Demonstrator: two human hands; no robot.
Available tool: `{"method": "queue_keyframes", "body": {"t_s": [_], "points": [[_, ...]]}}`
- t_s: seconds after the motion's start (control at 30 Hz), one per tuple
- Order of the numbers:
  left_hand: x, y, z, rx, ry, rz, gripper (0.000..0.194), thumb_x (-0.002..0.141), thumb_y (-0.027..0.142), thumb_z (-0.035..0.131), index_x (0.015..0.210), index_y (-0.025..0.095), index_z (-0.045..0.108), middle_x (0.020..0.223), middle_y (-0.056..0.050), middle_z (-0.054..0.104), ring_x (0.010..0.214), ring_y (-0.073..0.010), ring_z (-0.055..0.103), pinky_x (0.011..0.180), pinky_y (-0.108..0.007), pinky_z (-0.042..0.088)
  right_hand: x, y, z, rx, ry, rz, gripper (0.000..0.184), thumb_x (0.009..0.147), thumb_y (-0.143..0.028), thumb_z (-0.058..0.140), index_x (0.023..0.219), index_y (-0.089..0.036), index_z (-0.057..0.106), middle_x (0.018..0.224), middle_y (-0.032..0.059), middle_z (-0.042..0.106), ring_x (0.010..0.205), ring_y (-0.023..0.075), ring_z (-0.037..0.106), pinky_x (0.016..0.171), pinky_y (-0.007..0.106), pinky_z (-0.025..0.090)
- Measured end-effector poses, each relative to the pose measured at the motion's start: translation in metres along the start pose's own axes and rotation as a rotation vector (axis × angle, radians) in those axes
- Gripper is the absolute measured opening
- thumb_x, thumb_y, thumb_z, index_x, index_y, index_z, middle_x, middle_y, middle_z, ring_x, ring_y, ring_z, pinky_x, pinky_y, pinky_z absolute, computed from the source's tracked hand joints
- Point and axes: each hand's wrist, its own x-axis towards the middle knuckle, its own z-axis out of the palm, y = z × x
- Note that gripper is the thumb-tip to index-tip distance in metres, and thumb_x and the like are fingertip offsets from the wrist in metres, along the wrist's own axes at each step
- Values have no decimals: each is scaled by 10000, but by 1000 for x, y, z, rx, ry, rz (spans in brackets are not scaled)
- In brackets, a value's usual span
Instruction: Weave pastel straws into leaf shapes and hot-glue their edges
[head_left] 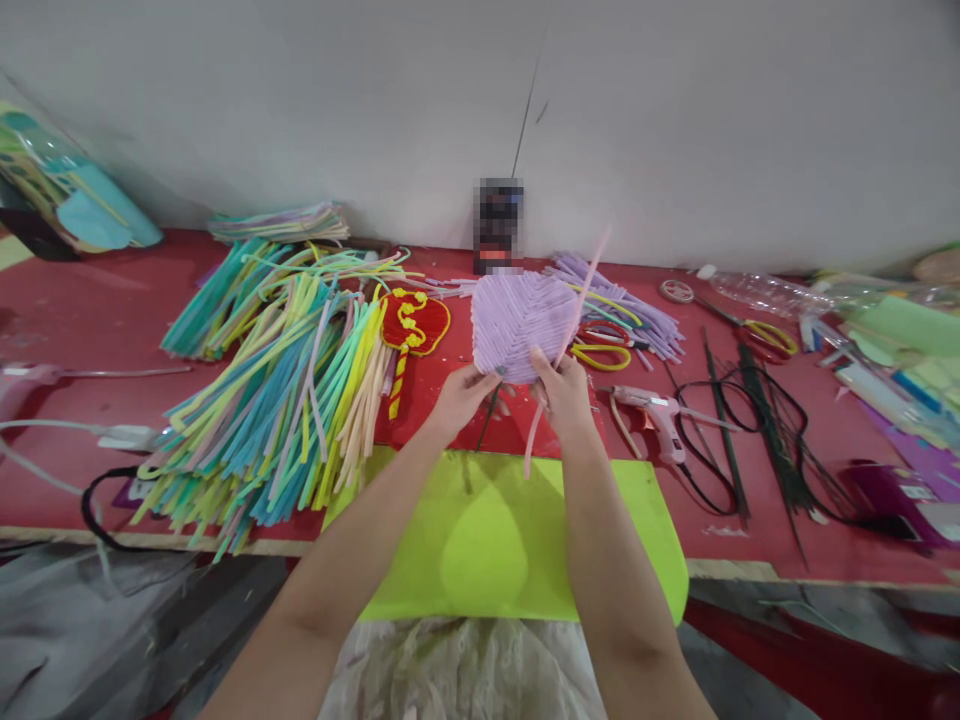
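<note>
Both my hands hold up a lilac leaf-shaped piece (517, 318) woven from pipe cleaners, above the red table (112, 310). My left hand (461, 395) pinches its lower left edge. My right hand (564, 392) grips its lower right edge together with a pale pink pipe cleaner (577, 300) that runs up across the piece and hangs down below my fingers. A thin dark stem (487, 418) drops from the bottom of the piece.
A big heap of coloured pipe cleaners (277, 400) lies at left, with a red and yellow ornament (411, 325) beside it. A lime green sheet (510, 530) lies under my arms. Scissors (604, 348), a glue gun (654, 412), dark wires (757, 430) and lilac pipe cleaners (637, 305) are at right.
</note>
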Motion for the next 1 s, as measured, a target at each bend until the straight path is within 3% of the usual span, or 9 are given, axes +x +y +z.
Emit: {"method": "queue_keyframes", "body": {"t_s": [0.2, 0.33, 0.43, 0.53, 0.73, 0.87, 0.93, 1.0], "points": [[6, 3, -11, -222, 197, 59, 295, 722, 381, 717, 803, 133, 579, 728, -50, 709, 562, -121, 655, 519, -209, 489, 2, -12, -6, 182, 78, -27, 394, 734, -571, 623, 821, -187, 619, 610, -35, 607, 332, 17, 251, 307, 198, 187], [9, 4, -15, -259, 292, 80, 261, 734, 346, 709, 832, 142, 581, 774, -49, 714, 639, -135, 680, 578, -227, 503, 3, -13, -13, 239, 168, -41, 303, 737, -480, 654, 714, -184, 589, 510, -60, 549, 313, 12, 199, 304, 193, 145], [9, 4, -16, -264, 313, 76, 248, 722, 325, 713, 819, 139, 581, 744, -40, 707, 583, -118, 657, 561, -222, 491, 4, -11, -13, 209, 150, -2, 310, 734, -462, 656, 652, -176, 568, 473, -51, 550, 291, 9, 220, 305, 188, 145], [10, 4, -16, -273, 331, 78, 253, 698, 315, 729, 800, 136, 582, 701, -22, 696, 530, -95, 627, 544, -208, 479, 6, -7, -12, 68, 168, 55, 344, 734, -458, 640, 566, -174, 543, 401, -37, 519, 277, 26, 268, 301, 193, 153], [10, 7, -17, -307, 369, 105, 264, 683, 328, 740, 801, 135, 604, 705, -22, 698, 533, -91, 625, 530, -194, 459, 9, 2, -14, -239, 195, -8, 375, 762, -495, 591, 556, -188, 527, 376, -48, 485, 298, 45, 328, 318, 197, 220], [11, 6, -17, -320, 370, 89, 239, 686, 310, 735, 797, 136, 612, 697, -17, 696, 536, -92, 628, 528, -193, 461, 6, 7, -7, -339, 163, 47, 296, 765, -494, 592, 814, -202, 574, 419, -66, 543, 296, 76, 406, 326, 199, 279], [11, 5, -18, -322, 368, 79, 237, 684, 307, 737, 793, 137, 612, 694, -18, 697, 538, -98, 632, 534, -200, 470, 4, 9, -1, -306, 99, 75, 402, 768, -509, 584, 1046, -221, 554, 488, -64, 605, 300, 97, 450, 327, 209, 314], [11, 4, -18, -314, 365, 68, 244, 677, 314, 743, 782, 138, 609, 691, -23, 698, 550, -110, 641, 541, -210, 476, 3, 11, 4, -245, 25, 110, 482, 769, -551, 561, 1129, -231, 538, 624, -27, 681, 324, 105, 492, 329, 221, 346]]}}
